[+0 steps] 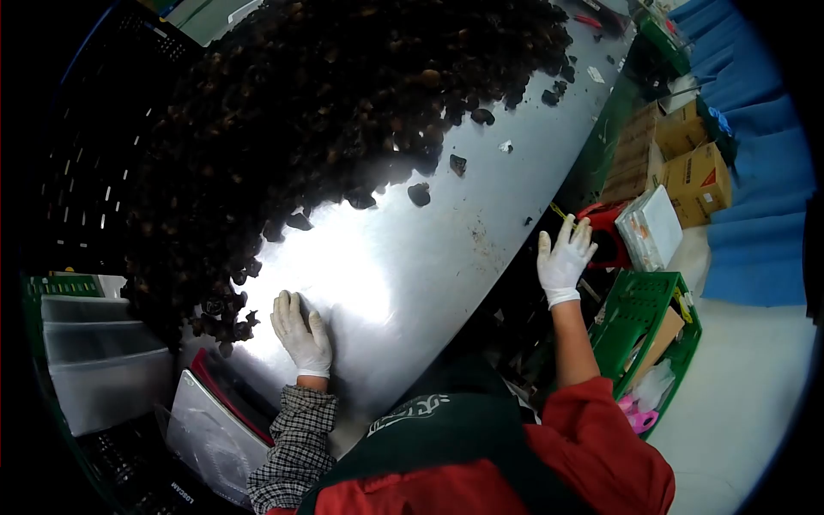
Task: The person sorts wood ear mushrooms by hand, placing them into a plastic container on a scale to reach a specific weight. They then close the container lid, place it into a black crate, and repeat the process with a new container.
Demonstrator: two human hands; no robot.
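- Heap of dark, crinkled pieces [326, 112] covers the far and left part of a metal worktop [403, 296]. Individual pieces too dark in the middle to sort by shape.
- Long axis of the heap's near margin: slantwise, from low on the left up to the far right. Worktop's near edge slants roughly the same way, with a bare strip between.
- Left hand [302, 336], white-gloved, is clearly the nearer one. Heap's low end lies just to its left and beyond the fingertips.
- Left hand: fingers long and together, thumb held off to the side, nothing seen in it. Palm down, at the worktop; whether pressing or just above, cannot tell.
- Closest to it: a small clump [225, 313] at the heap's low tip, to the left, apart from the fingers.
- Right hand [565, 260], also gloved, well apart from the heap, out past the worktop's near edge. Fingers fanned wide, no held thing visible. Heap lies to its left and beyond, across the bare strip.
- Around the right hand: red plastic item [608, 219] just beyond, green crate [641, 296] to the right.
- Strays on the bare metal: one dark piece [419, 195] near the margin, another flake [458, 165] farther off. Both lie between the hands, on the far side.
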